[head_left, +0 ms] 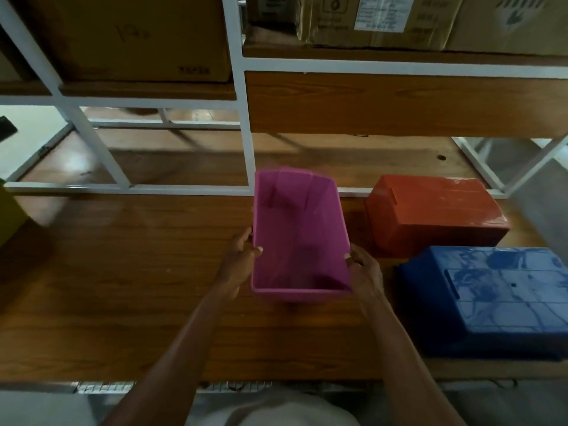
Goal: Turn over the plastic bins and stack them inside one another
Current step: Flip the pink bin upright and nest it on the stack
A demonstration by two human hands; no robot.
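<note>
On my far left sits a cardboard box (123, 38) on the upper shelf, with a hand-scrawled mark that looks like "19" and a small printed word at its lower corner too blurred for me to read. Moving in, my left hand (242, 256) is wrapped over the left rim of the pink bin (298, 235), thumb inside the wall, fingers outside. The bin is mouth-up, held above the wooden table (123, 272), roughly centre of view. My right hand (362, 265) pinches the opposite rim the same way. I judge this bin light and fairly stiff, thin-walled plastic with smooth, slightly slick sides, so the rolled rim on the long sides is the sensible place to hold; squeezing mid-wall would likely flex it. To the right, the orange bin (436, 210) rests upside down on the table, and just nearer me the blue bin (488, 296) lies upside down too, glossy base showing reflections. Above them, more cartons (399, 20) carry a white label, its print unreadable.
</note>
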